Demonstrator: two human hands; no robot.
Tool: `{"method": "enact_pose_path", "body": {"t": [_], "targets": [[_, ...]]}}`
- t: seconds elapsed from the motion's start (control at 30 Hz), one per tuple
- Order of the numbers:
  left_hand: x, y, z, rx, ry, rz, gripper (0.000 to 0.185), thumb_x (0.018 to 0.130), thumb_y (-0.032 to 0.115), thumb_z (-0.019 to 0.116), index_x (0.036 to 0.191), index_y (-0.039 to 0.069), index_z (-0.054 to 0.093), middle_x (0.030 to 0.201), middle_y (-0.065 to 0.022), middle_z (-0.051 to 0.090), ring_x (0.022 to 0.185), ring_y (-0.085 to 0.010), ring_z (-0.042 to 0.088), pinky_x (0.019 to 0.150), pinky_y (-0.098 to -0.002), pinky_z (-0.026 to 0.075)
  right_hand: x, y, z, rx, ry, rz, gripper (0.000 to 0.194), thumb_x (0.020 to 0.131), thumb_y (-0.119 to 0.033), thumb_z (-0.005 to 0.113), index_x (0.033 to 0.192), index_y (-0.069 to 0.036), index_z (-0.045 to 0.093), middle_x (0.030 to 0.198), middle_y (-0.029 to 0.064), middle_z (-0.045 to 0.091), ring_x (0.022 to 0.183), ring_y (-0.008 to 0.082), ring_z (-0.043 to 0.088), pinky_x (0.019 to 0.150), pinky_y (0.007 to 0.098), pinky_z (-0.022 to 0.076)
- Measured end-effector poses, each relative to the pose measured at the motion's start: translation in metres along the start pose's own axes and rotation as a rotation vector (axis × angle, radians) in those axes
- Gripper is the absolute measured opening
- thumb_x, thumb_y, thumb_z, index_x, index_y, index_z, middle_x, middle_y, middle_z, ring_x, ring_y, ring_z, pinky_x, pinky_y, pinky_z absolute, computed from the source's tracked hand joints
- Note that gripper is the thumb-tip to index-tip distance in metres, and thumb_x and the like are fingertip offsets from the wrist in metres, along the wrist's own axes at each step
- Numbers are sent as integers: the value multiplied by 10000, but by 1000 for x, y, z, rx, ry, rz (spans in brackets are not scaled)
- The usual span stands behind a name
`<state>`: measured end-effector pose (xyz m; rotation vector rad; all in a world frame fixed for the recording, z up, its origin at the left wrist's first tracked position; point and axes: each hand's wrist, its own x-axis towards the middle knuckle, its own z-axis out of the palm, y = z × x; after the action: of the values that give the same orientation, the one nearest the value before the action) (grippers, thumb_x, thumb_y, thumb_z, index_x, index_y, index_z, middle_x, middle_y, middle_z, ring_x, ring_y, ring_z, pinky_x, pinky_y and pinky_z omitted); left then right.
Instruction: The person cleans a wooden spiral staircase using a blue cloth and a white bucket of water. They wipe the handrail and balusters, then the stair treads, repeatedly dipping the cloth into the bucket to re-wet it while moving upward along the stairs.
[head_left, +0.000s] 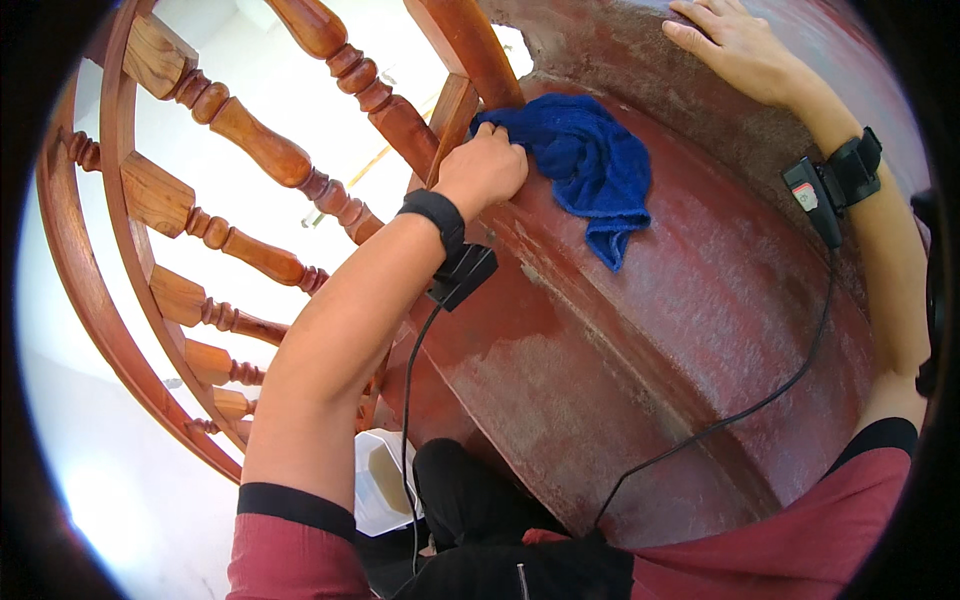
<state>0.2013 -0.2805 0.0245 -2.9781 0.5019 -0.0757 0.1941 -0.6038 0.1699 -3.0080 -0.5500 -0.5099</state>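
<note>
My left hand is closed on one end of a blue cloth, right at the foot of a wooden post of the railing. From my fist the rest of the cloth spreads, bunched up, over a dark red stair tread. Its lower corner hangs towards me. My right hand lies flat with fingers spread on the higher red surface at the upper right and holds nothing. Part of the tread below looks wet and darker.
Turned wooden balusters and a curved rail run along the left. A white plastic container with cloudy liquid stands beside my knee. Black cables trail from the wrist-worn devices. A ragged hole opens beside the post.
</note>
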Motion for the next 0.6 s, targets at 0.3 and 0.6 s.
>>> {"method": "enact_pose_path", "body": {"t": [0.3, 0.6], "targets": [[5, -4, -2, -251, -70, -372, 575, 929, 235, 378, 1406, -82, 430, 1478, -273, 434, 1297, -429, 503, 1068, -443, 420, -1, 3, 0, 22, 14, -13, 663, 1012, -539, 357, 1375, -10, 526, 1376, 262, 512, 1318, 419, 432, 1115, 511, 330], [17, -3, 1, -174, -37, -362, 446, 911, 211, 432, 1264, -38, 541, 1302, -260, 553, 1169, -391, 588, 979, -441, 478, -1, -1, -3, 3, 4, -14, 658, 1009, -540, 359, 1325, 1, 558, 1338, 271, 531, 1278, 424, 458, 1089, 522, 343]]}}
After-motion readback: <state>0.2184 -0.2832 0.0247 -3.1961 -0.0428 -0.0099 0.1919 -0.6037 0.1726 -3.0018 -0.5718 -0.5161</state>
